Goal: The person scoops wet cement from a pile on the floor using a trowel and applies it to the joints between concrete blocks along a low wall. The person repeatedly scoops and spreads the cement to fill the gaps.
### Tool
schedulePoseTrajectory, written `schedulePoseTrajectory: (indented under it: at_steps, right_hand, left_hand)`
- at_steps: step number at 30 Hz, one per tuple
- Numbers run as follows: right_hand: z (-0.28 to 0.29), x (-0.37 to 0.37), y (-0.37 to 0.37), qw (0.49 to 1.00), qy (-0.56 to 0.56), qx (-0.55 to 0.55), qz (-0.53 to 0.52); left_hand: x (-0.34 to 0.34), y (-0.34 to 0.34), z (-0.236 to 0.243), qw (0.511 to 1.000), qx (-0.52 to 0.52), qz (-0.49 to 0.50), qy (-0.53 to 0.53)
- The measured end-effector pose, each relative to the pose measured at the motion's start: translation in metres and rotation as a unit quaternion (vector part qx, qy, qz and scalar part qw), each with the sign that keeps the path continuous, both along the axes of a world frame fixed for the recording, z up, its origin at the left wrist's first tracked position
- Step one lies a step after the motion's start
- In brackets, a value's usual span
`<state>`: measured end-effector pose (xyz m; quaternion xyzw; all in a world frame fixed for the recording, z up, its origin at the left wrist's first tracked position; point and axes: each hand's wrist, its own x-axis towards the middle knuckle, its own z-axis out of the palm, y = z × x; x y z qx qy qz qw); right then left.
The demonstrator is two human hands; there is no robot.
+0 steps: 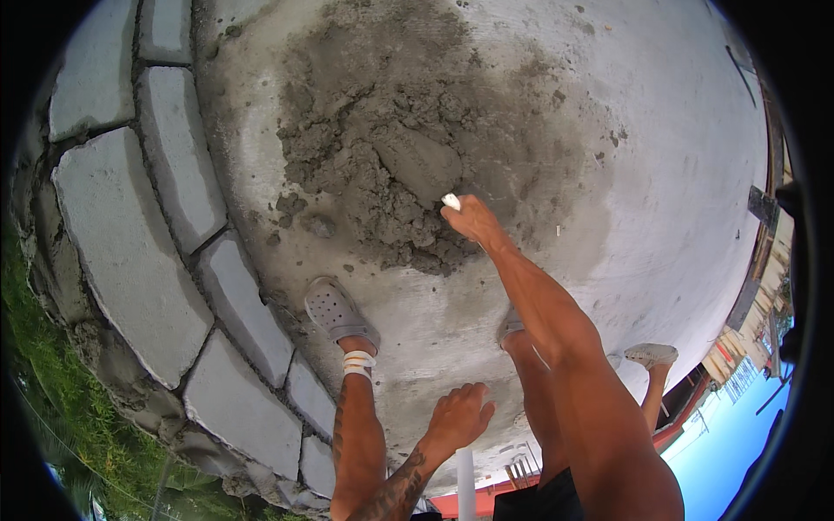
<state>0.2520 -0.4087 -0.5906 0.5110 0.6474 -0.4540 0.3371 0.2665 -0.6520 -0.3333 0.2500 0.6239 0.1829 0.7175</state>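
Observation:
A heap of wet grey mortar [365, 187] lies on the pale concrete floor in front of me. My right hand [473, 220] reaches down to its near right edge, fingers wrapped round the white handle [451, 201] of what looks like a trowel. Its blade cannot be told apart from the mortar; a smooth, flattened patch lies just beyond the handle. My left hand [460, 417] hangs above the floor between my legs, holding nothing, with its fingers loosely bent and apart.
At left runs a low wall of grey blocks [130, 252] with mortar joints, greenery [87, 417] beyond it. My left clog [330, 306] stands close to the wall. Another person's foot [651, 354] is at right. Boards [757, 252] line the far right edge.

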Motion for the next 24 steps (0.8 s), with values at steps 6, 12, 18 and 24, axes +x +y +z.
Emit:
schedulePoseTrajectory:
  at_steps: [6, 12, 18, 24]
  right_hand:
    - [0.073, -0.028, 0.003, 0.998, 0.059, 0.009, 0.007]
    - [0.171, -0.015, -0.010, 0.986, 0.148, 0.069, 0.038]
    - [0.309, 0.012, -0.021, 0.987, 0.133, 0.009, -0.089]
    - [0.448, 0.028, -0.012, 0.984, 0.153, -0.022, -0.094]
  left_hand:
    - [-0.004, -0.019, -0.015, 0.998, -0.005, 0.037, 0.051]
    - [-0.016, -0.045, -0.003, 0.995, -0.010, 0.041, 0.087]
    - [-0.071, -0.109, 0.042, 0.985, 0.005, -0.035, 0.172]
    - [-0.076, -0.240, 0.121, 0.927, -0.089, 0.149, 0.334]
